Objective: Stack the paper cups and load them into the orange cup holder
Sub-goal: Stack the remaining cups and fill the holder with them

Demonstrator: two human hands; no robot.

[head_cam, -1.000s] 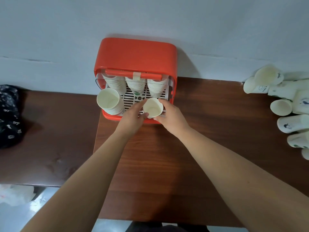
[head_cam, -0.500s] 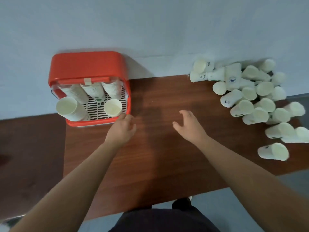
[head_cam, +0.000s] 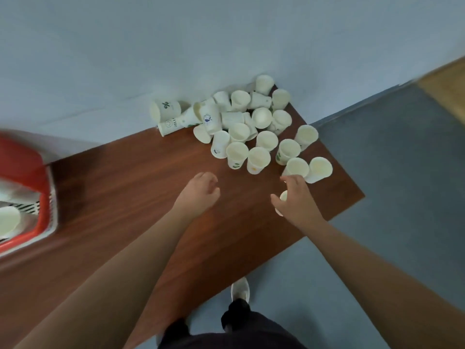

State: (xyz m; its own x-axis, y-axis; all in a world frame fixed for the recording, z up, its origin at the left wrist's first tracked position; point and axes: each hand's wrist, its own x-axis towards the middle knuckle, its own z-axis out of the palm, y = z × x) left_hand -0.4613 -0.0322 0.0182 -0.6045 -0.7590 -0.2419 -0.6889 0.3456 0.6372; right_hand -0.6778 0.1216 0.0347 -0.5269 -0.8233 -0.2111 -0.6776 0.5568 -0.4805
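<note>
Several loose white paper cups (head_cam: 259, 158) lie in a heap at the far right corner of the brown table (head_cam: 125, 187), against the wall. My right hand (head_cam: 295, 200) is down over one lone paper cup (head_cam: 282, 196) lying nearer the front edge, with thumb and fingers curled round it; most of that cup is hidden. My left hand (head_cam: 201, 192) hovers just left of the heap, fingers loosely curled, holding nothing. The orange cup holder (head_cam: 24, 170) is blurred at the left edge, with cup stacks (head_cam: 8, 220) inside.
The table's right edge (head_cam: 352, 182) and front edge run close to my right hand, with grey-blue floor (head_cam: 390, 197) beyond. My shoe (head_cam: 240, 289) shows below the table edge. A pale wall (head_cam: 176, 59) backs the table.
The view has swung right, away from the holder. Both hands left the holder and crossed the table to the loose cups; my right hand has come down on the lone cup.
</note>
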